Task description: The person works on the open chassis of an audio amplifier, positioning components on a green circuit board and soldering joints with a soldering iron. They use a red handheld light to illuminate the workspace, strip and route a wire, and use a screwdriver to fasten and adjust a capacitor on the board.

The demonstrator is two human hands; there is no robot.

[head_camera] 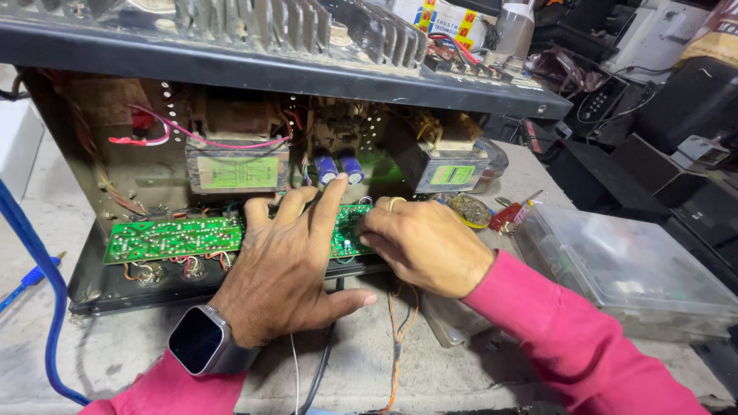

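An opened black metal amplifier chassis (284,73) stands tipped on its side on a grey bench. A long green circuit board (173,238) runs along its lower edge. My left hand (288,265) lies flat over the board's right part, fingers spread, index finger pointing toward two blue capacitors (338,167). My right hand (427,246), with a ring, curls its fingertips on the board's right end. Two transformers with green labels (237,170) (446,170) sit behind the board. A smartwatch (201,340) is on my left wrist; both sleeves are pink.
A clear plastic parts box (623,265) lies at the right. A red-handled tool (509,215) rests beside the chassis. A blue cable (34,261) runs down the left. Thin orange wires (396,338) and a black cable trail over the bench front. Dark equipment is piled at the back right.
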